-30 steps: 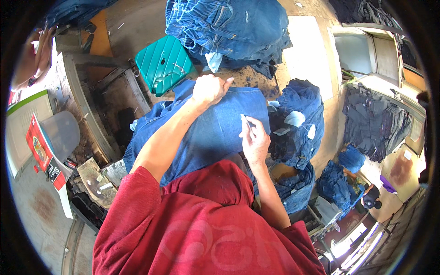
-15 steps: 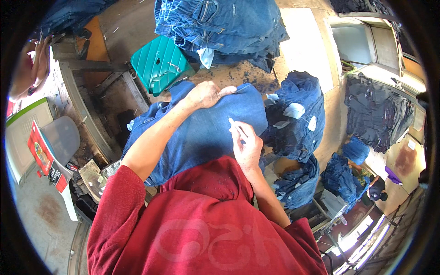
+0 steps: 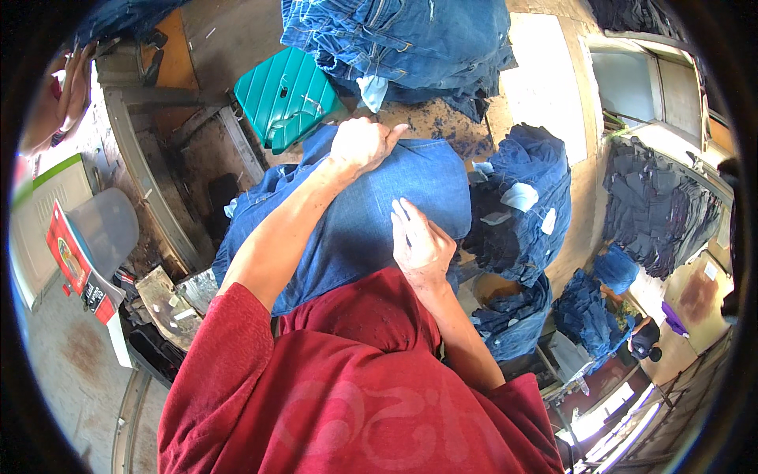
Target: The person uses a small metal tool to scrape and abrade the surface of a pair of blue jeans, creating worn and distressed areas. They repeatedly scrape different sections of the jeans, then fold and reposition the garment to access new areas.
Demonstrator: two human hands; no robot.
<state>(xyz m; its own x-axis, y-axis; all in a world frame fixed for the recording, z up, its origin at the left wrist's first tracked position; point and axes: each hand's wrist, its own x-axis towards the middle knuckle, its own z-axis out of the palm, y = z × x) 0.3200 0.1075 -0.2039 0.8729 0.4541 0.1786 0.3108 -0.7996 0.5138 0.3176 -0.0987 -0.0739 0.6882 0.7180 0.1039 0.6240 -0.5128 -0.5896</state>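
Observation:
A pair of faded blue jeans [image 3: 347, 213] lies spread in front of me, against my red shirt. Across its far edge, my left hand [image 3: 365, 148] closes on the denim with curled fingers, the thumb sticking out to the right. My right hand [image 3: 424, 246] is on the nearer part of the cloth, right of the middle. Its fingers are straight, held close together and pale at the tips. Whatever lies between them is too small and bright to make out.
A tall jeans pile [image 3: 410, 47] stands at the far side, beside a green plastic stool [image 3: 284, 99]. Another dark blue jeans heap [image 3: 521, 229] with pale tags is on the right. Farther right are black folded garments [image 3: 659, 201] and a person [image 3: 645, 340]. Wooden framing [image 3: 150, 197] runs along the left.
My right hand has shifted slightly down, and the slim white stick seen in it earlier no longer shows distinctly. The left hand keeps its hold. The whole view has shifted a little.

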